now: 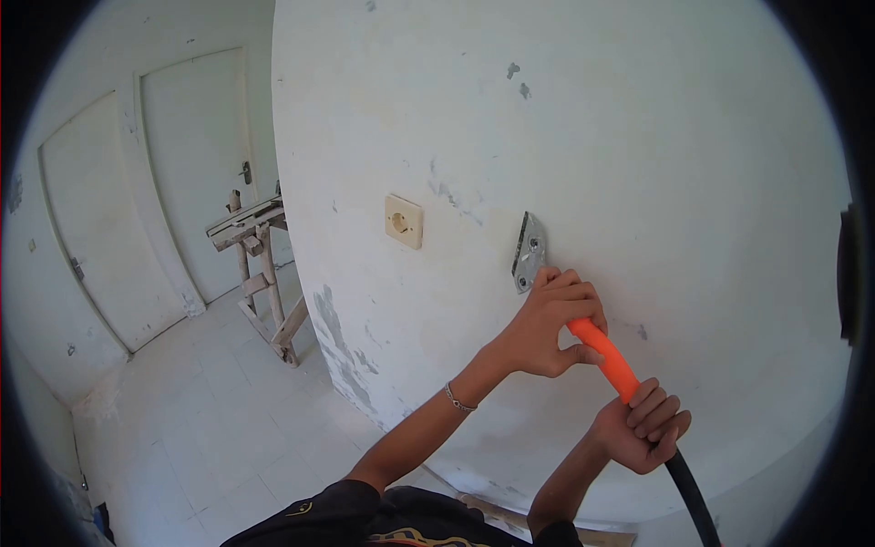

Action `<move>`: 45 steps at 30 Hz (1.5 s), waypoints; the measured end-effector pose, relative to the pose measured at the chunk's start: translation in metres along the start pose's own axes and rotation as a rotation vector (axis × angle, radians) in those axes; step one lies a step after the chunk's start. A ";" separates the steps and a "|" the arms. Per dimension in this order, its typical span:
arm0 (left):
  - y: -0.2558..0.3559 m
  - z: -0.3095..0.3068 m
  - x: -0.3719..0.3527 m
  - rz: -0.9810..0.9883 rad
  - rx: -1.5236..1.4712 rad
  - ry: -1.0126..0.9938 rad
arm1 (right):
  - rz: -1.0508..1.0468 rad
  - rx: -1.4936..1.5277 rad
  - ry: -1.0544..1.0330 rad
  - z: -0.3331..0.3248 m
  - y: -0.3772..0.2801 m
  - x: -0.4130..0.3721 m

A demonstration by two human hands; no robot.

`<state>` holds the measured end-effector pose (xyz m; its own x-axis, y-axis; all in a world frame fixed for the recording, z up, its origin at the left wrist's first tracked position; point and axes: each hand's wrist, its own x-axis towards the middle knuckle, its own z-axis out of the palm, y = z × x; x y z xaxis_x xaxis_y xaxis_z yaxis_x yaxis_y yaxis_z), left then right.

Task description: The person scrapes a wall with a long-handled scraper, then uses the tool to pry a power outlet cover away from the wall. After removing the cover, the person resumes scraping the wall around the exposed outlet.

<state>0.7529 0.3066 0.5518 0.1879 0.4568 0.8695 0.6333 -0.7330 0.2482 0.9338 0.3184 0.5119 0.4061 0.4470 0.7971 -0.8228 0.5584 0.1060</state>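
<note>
A long-handled scraper slants across the wall [711, 182], its metal head [530, 251] up against the white surface. Two bolts show on that head, with a dark blade edge along its left side. My left hand [558, 324] is wrapped round the upper handle, just below the head. Lower down, my right hand [643, 425] grips the same handle where the orange section [617, 366] meets the black one [694, 497]. The handle's lower end runs out of view at the bottom. A bracelet [458, 398] circles my left wrist.
Left of the scraper, a power socket [404, 221] is fixed to the wall. Grey bare patches [330, 319] mark the paint. Beyond the wall's corner, a wooden sawhorse [260, 264] stands on the tiled floor [219, 410], before two closed doors [196, 173].
</note>
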 end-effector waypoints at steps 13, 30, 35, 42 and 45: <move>0.016 0.019 0.000 0.027 -0.042 -0.005 | -0.131 0.021 0.043 -0.001 -0.011 0.007; 0.002 0.002 0.002 0.022 0.015 0.022 | -0.125 -0.010 0.035 0.009 0.012 0.006; -0.006 -0.013 -0.005 -0.022 0.022 -0.015 | -0.033 -0.017 -0.052 0.007 0.019 0.002; -0.013 -0.021 -0.008 -0.013 -0.042 -0.011 | -0.057 -0.017 -0.061 0.013 0.029 -0.005; -0.001 -0.004 -0.004 0.022 -0.020 0.045 | -0.097 -0.069 0.017 0.014 0.011 0.003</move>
<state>0.7489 0.3038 0.5495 0.1675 0.4180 0.8929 0.6139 -0.7529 0.2372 0.9200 0.3158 0.5239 0.4893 0.3999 0.7750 -0.7505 0.6458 0.1406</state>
